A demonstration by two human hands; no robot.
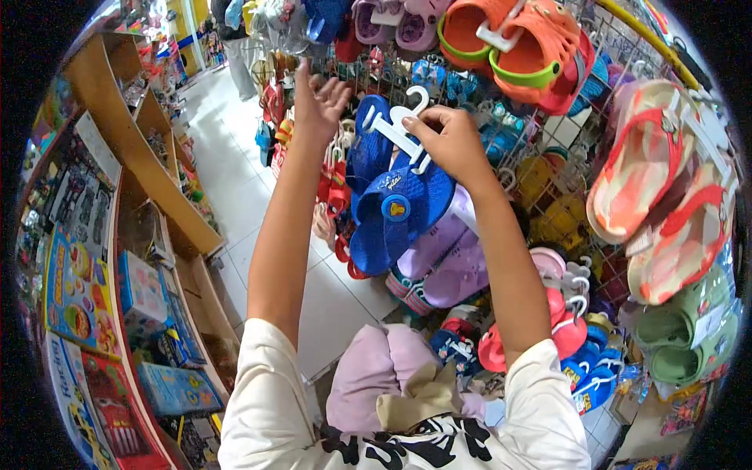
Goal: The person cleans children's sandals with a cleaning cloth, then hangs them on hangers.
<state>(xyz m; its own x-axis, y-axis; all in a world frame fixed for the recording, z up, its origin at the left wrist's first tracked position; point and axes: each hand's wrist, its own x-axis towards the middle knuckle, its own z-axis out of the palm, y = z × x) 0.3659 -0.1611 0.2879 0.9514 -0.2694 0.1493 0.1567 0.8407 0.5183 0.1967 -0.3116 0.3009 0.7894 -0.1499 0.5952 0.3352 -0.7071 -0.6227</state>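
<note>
My right hand [456, 142] pinches a white plastic shoe hanger [401, 138] near its hook. From that hanger hangs a pair of blue children's sandals [376, 247] with a round badge on the strap. My left hand [321, 103] is raised to the left of the sandals, fingers spread and nothing in it. Just below the blue pair are lilac sandals [445, 266]. Orange clogs with green straps [526, 66] hang above my right hand.
A wire grid rack [540, 184] full of footwear runs along the right, with red-strapped sandals [646, 184] and green clogs [677, 333]. Wooden shelves [149, 160] with boxed toys [78, 286] stand left. A tiled floor aisle [247, 176] lies between; another person's legs [241, 66] show far back.
</note>
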